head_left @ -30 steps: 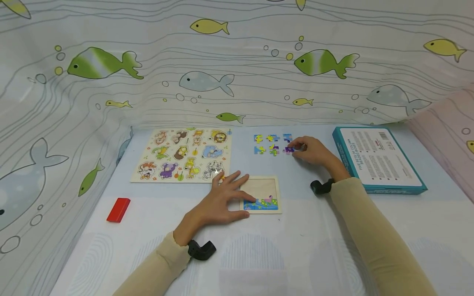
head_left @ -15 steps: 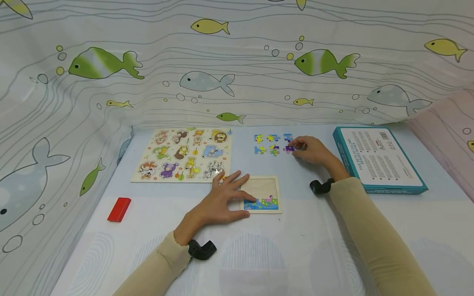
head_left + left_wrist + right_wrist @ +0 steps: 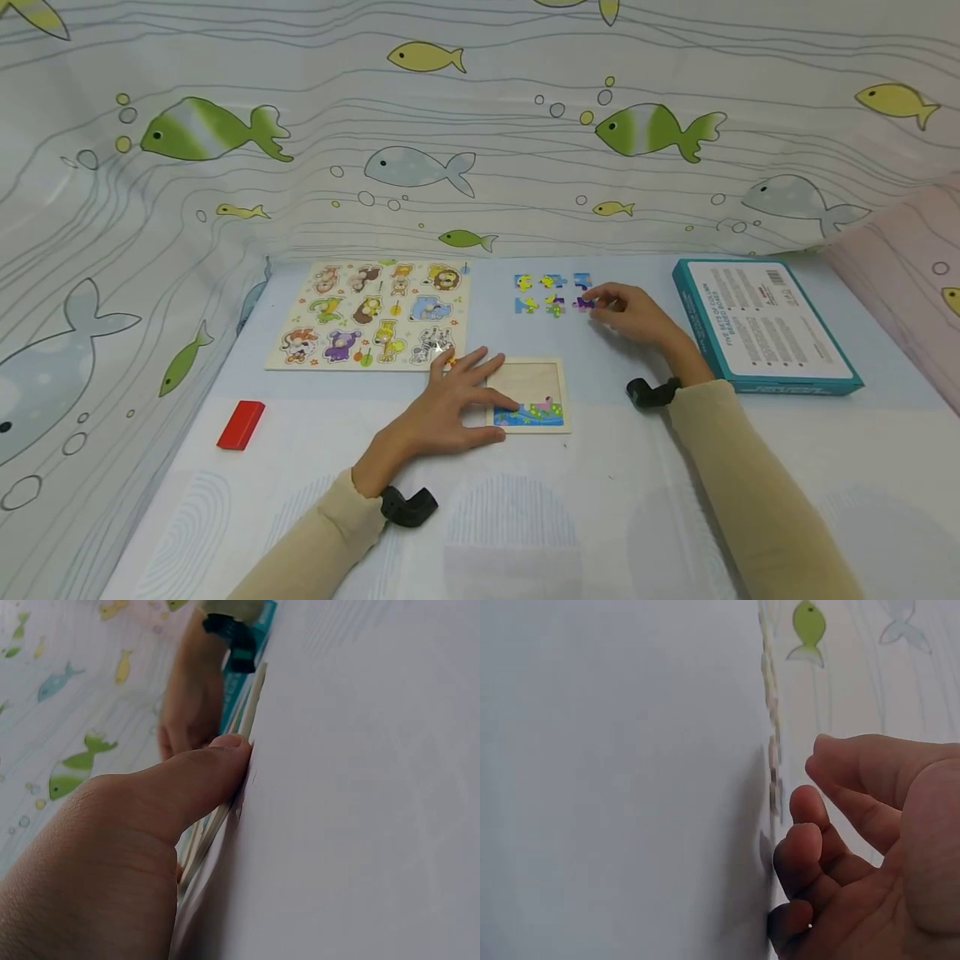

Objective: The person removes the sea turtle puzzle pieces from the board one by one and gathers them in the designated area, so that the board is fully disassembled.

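My left hand (image 3: 442, 408) lies spread over the left side of a small wooden puzzle tray (image 3: 528, 377). Its index fingertip touches the blue and green jigsaw pieces (image 3: 542, 414) filling the tray's lower part, and the thumb is at the near edge. In the left wrist view that thumb (image 3: 202, 776) lies along the tray's thin edge. My right hand (image 3: 636, 317) is beside the loose jigsaw pieces, with its index fingertip right at a purple piece (image 3: 582, 304). The right wrist view shows its fingers (image 3: 799, 847) loosely bent, nothing between thumb and index.
Several loose jigsaw pieces (image 3: 553, 281) lie in two rows behind the tray. An animal puzzle board (image 3: 352, 293) is at the back left, a red block (image 3: 241, 425) at the left. A teal and white box (image 3: 772, 321) stands at the right, close to my right forearm.
My right wrist has shifted slightly towards me, and its thumb has drawn a little away from the purple piece. The left hand and the tray stay as they were.
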`<state>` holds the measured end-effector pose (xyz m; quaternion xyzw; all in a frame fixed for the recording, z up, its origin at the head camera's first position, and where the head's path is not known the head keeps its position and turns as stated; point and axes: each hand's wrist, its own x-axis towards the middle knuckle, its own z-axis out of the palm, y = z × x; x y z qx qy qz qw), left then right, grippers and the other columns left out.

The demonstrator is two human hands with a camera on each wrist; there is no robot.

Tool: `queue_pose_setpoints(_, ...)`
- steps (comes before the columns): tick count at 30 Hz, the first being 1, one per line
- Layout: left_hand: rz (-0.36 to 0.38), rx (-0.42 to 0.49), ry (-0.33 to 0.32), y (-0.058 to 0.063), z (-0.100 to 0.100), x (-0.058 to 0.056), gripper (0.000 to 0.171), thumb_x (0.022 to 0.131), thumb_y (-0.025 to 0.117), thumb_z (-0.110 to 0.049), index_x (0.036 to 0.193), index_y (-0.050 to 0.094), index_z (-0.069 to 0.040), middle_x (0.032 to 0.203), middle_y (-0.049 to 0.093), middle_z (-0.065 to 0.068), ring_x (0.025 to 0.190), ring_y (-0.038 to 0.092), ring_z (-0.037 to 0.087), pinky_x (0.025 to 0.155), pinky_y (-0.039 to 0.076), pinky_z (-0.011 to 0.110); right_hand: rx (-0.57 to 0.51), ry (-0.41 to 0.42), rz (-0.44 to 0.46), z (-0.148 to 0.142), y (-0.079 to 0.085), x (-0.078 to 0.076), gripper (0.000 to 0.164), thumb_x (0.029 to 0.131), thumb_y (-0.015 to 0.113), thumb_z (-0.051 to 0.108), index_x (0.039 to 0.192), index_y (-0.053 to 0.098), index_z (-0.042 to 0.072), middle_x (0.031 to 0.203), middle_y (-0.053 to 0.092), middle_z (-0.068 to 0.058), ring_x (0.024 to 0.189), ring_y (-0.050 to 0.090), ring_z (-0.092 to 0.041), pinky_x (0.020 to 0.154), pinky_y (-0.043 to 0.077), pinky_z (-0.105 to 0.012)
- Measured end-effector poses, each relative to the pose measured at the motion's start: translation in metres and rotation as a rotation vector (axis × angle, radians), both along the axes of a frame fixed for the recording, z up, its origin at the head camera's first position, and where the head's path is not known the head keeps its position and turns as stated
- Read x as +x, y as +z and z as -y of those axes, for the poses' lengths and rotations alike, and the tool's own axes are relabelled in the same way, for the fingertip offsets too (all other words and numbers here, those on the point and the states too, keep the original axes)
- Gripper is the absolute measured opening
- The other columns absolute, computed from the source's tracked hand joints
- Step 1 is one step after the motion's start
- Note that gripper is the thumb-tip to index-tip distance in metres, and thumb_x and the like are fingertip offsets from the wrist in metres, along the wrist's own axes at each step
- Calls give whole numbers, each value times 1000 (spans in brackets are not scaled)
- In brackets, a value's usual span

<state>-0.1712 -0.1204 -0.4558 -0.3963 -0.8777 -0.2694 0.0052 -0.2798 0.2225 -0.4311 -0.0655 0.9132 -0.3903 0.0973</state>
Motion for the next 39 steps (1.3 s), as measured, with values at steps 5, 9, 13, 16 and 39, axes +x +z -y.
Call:
queue_pose_setpoints(5, -18, -16, -2, 0, 2, 0, 34, 88, 74, -50, 120, 75, -39, 161, 43, 10, 155, 29, 37, 119, 6, 69, -42, 29, -55, 10, 1, 12, 31, 100, 63, 20, 129, 66, 11, 109, 62, -11, 88, 52, -25, 68, 47, -26)
queue_pose_setpoints(9, -20, -24, 3, 0, 3, 0, 35, 87, 74, -51, 121, 75, -40, 162, 43, 7, 155, 28, 35, 120, 6, 68, -80, 57, -121, 24, 2, 22, 27, 99, 64, 18, 123, 70, 8, 101, 62, -10, 81, 52, -24, 62, 44, -24)
queue_pose_setpoints(13, -26, -22, 5, -1, 3, 0, 35, 87, 74, -52, 121, 75, -41, 162, 43, 7, 155, 28, 35, 120, 6, 68, -110, 79, -159, 38, 5, 32, 22, 98, 66, 18, 116, 72, 8, 95, 63, -9, 78, 51, -23, 61, 41, -24)
queue_pose_setpoints(16, -29, -24, 8, 0, 2, 0, 35, 87, 74, -52, 121, 75, -41, 162, 42, 7, 156, 27, 36, 120, 5, 68, -122, 127, -167, 47, 9, 39, 20, 97, 67, 17, 114, 73, 7, 93, 64, -8, 77, 51, -22, 61, 41, -22)
queue_pose_setpoints(39, -17, 23, -2, -4, 1, -3, 30, 89, 74, -49, 117, 76, -40, 161, 44, 9, 155, 28, 37, 119, 4, 70, -122, 594, -34, 78, 14, 68, 20, 90, 74, 10, 110, 74, 7, 88, 67, -2, 69, 54, -15, 63, 45, -22)
